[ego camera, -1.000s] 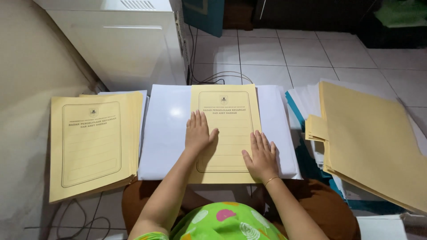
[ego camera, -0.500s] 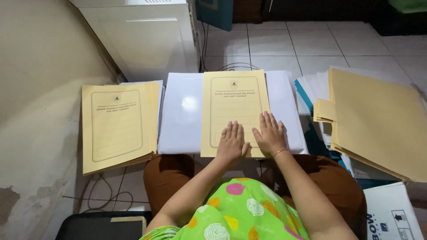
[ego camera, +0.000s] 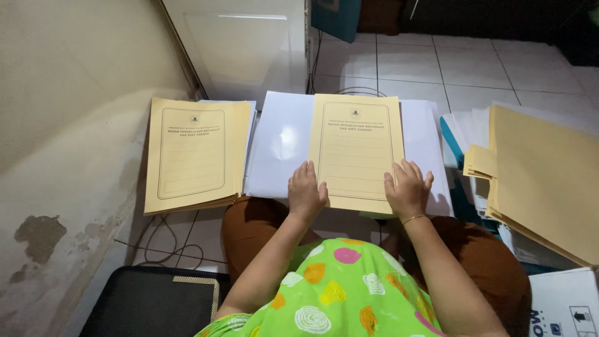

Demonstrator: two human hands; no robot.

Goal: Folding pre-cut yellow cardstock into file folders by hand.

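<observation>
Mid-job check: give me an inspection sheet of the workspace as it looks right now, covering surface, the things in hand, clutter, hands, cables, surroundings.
Surface: white tiled floor; person sits on it.
Job's things: yellow printed cover lies on wide white sheets in front of the lap.
Clutter: stack of yellow covers at left; pile of plain yellow folders at right over white papers; white box at lower right; black mat at lower left.
Hands: left hand flat on the cover's lower left edge; right hand flat on its lower right edge.
Cables: thin cables on the floor at left.
Surroundings: stained wall at left; white cabinet behind.
</observation>
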